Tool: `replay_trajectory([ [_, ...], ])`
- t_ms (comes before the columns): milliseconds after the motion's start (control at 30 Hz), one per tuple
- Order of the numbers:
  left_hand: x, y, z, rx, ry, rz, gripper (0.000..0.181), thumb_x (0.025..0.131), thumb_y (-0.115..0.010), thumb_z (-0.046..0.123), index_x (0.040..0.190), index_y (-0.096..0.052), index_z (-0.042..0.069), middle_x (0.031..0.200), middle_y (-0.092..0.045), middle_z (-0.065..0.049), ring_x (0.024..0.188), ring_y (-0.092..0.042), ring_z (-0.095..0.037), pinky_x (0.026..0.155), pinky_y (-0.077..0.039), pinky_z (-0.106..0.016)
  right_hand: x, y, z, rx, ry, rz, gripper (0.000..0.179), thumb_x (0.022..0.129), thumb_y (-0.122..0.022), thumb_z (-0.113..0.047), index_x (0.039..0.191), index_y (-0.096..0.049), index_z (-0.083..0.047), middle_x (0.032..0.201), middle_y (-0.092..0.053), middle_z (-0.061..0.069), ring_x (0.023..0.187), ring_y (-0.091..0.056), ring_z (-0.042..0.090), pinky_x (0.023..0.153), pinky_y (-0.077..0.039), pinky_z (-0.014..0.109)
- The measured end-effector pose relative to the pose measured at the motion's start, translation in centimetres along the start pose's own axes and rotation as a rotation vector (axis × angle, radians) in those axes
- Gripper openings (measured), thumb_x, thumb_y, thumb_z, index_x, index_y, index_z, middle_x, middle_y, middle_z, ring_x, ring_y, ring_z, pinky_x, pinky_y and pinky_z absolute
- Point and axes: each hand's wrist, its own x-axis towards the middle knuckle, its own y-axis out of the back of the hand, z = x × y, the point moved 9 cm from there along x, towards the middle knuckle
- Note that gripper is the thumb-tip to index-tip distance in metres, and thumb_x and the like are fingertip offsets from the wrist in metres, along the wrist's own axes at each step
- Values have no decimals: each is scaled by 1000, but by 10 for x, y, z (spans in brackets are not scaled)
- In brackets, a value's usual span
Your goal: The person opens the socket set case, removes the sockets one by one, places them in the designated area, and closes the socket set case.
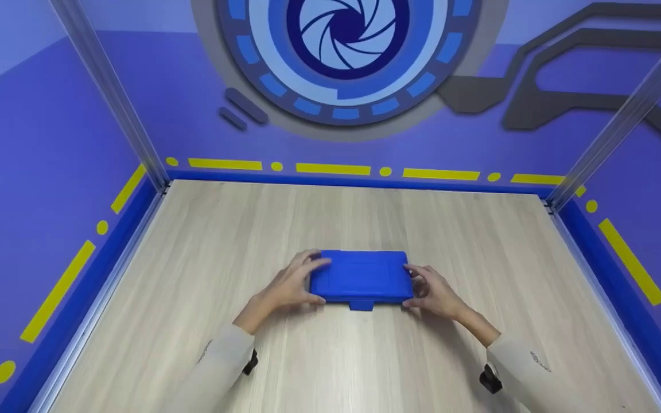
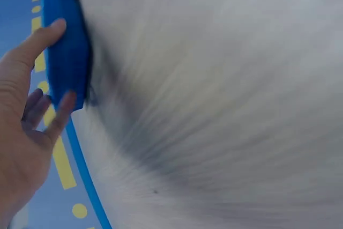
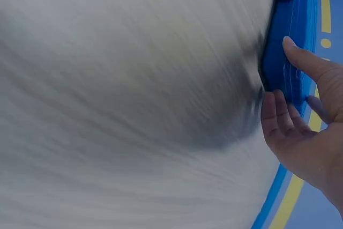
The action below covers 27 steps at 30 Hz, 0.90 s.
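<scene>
A closed blue plastic case [image 1: 368, 276], with a latch tab [image 1: 361, 305] at its front edge, is between the two hands near the middle of the table. My left hand [image 1: 291, 282] grips its left end, thumb at the front corner and a finger over the lid. At the right end my right hand [image 1: 435, 292] holds it, thumb by the front corner and index finger at the side edge. In the left wrist view the thumb [image 2: 51, 31] presses the case's front side. The right wrist view has the other fingers [image 3: 278, 113] down by the case's lower end.
The wood-grain table [image 1: 353, 355] is enclosed by blue panels with yellow dashes [image 1: 333, 169] at the back and both sides. Metal posts [image 1: 115, 97] stand at the rear corners. Both forearms wear light sleeves [image 1: 216, 367] with small black pieces at the cuffs.
</scene>
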Motion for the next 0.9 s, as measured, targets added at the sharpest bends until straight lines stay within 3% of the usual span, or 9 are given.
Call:
replay_trajectory([
  [100,8,0,-10,-74,63,-43,115,67,-97,31,160,-33,10,166,-27,-21,153,-26,-42,121,-33,-61,1,1,2,-19,7,-15,82,74,-91,-7,143,-49,10,125,-57,31,106,-63,43,79,-59,37],
  [167,11,-2,-15,-103,78,-65,123,64,-99,30,161,-28,8,166,-25,-23,153,-25,-43,122,-30,-61,1,0,2,-16,8,-25,82,75,-90,-8,144,-49,10,127,-56,31,107,-63,43,80,-59,37],
  [367,16,-2,-20,-141,103,-84,110,61,-100,30,154,-44,16,162,-31,-23,148,-35,-46,121,-32,-62,-1,0,1,23,4,-32,78,76,-89,-5,142,-50,10,127,-55,32,104,-64,44,79,-60,40],
  [500,15,-1,-24,-198,136,-93,97,63,-99,35,148,-52,23,160,-37,-18,148,-37,-43,119,-33,-63,-2,3,-2,45,14,-20,74,76,-88,-3,140,-53,9,130,-54,32,109,-62,48,85,-60,51],
  [633,14,3,-29,-437,174,-70,92,68,-96,32,147,-51,23,155,-47,-11,144,-43,-35,119,-36,-58,-1,11,-5,86,45,32,65,83,-83,-5,140,-55,7,138,-53,31,120,-58,50,89,-58,58],
  [733,15,7,-33,-640,191,-38,90,73,-94,26,149,-48,21,152,-51,-13,141,-47,-34,120,-36,-56,0,17,-6,131,82,78,57,89,-77,-3,141,-56,8,143,-53,32,127,-55,51,91,-58,58],
  [900,15,10,-38,-810,237,-19,86,83,-86,23,156,-40,18,157,-44,-24,147,-41,-38,124,-32,-53,4,24,-4,185,79,94,51,93,-71,-3,142,-57,3,147,-56,26,134,-54,40,98,-55,57],
])
